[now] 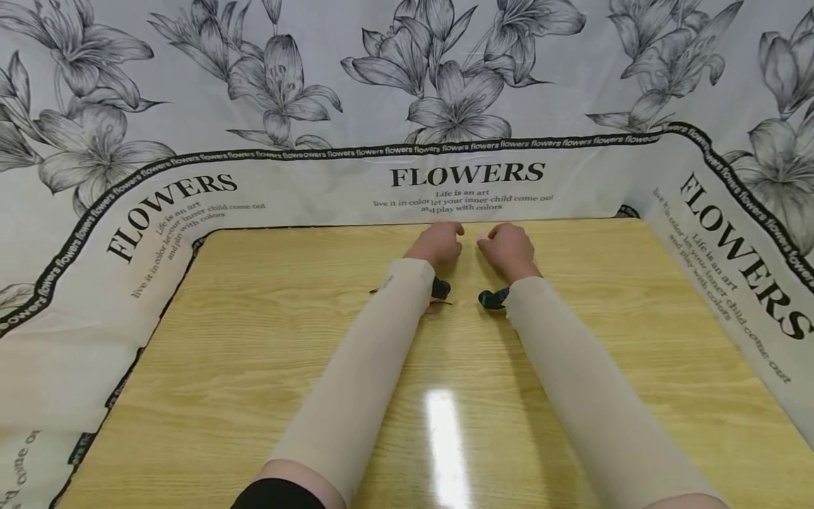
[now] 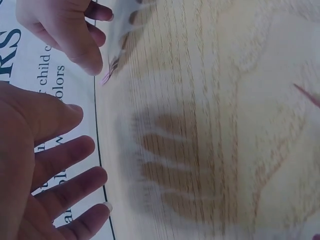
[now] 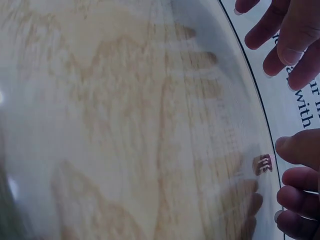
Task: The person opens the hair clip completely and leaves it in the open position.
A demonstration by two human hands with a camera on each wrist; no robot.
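At the far edge of the tabletop, my left hand (image 1: 437, 244) reaches forward, its fingers spread apart in the left wrist view and holding nothing. Beside it on the right is my right hand (image 1: 511, 251), fingers loosely bent. A small reddish thing with pale stripes (image 3: 262, 164) lies on the wood just off the right thumb (image 3: 295, 146). In the left wrist view its pink end (image 2: 105, 79) shows right by a right-hand fingertip (image 2: 94, 66). Its kind cannot be made out.
A wood-grain tabletop (image 1: 286, 375) is bordered by white cloth (image 1: 331, 187) with flower drawings and lettering, which rises behind and at both sides. Dark devices (image 1: 492, 299) sit at the wrists. A thin reddish tip (image 2: 306, 94) pokes in at the left wrist view's right side.
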